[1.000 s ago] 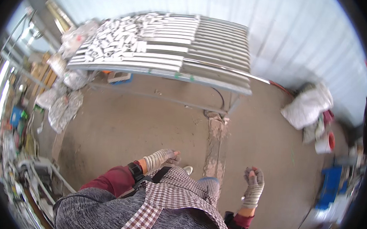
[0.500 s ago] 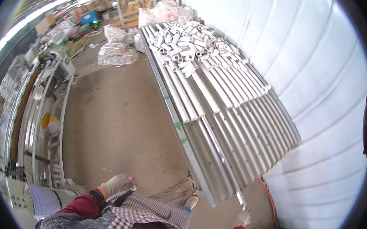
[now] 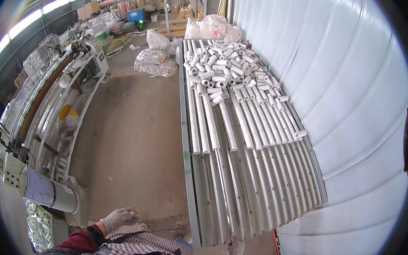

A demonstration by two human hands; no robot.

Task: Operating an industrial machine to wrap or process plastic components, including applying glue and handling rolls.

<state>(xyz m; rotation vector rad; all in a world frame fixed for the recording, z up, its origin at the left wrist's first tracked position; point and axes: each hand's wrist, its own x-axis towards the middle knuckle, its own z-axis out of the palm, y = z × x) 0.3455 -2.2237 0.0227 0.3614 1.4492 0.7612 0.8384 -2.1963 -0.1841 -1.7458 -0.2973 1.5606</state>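
My right hand [image 3: 236, 248], in a pale glove, is at the near edge of a grooved metal rack [image 3: 254, 218]. Its fingers are closed round the near end of a long, thin, shiny metal rod [image 3: 222, 186]. That rod lies along a groove, its far end meeting one of the white tubes [image 3: 212, 128] laid lengthwise on the rack. My left hand [image 3: 118, 218], gloved with bare fingertips, hangs over the floor left of the rack. It holds nothing, and its fingers are loosely stretched out.
Short white tube pieces [image 3: 225, 66] lie heaped at the rack's far end. Wrapped bags [image 3: 155, 62] stand beyond its left side. A long machine bench [image 3: 52, 115] with a yellow bucket [image 3: 69, 116] runs along the left. A pale panel wall [image 3: 357, 112] borders the right.
The view has turned, so the rack stands straighter. My right hand has come closer to the rack's near edge, and less of the rod sticks out past it. My left hand remains free.
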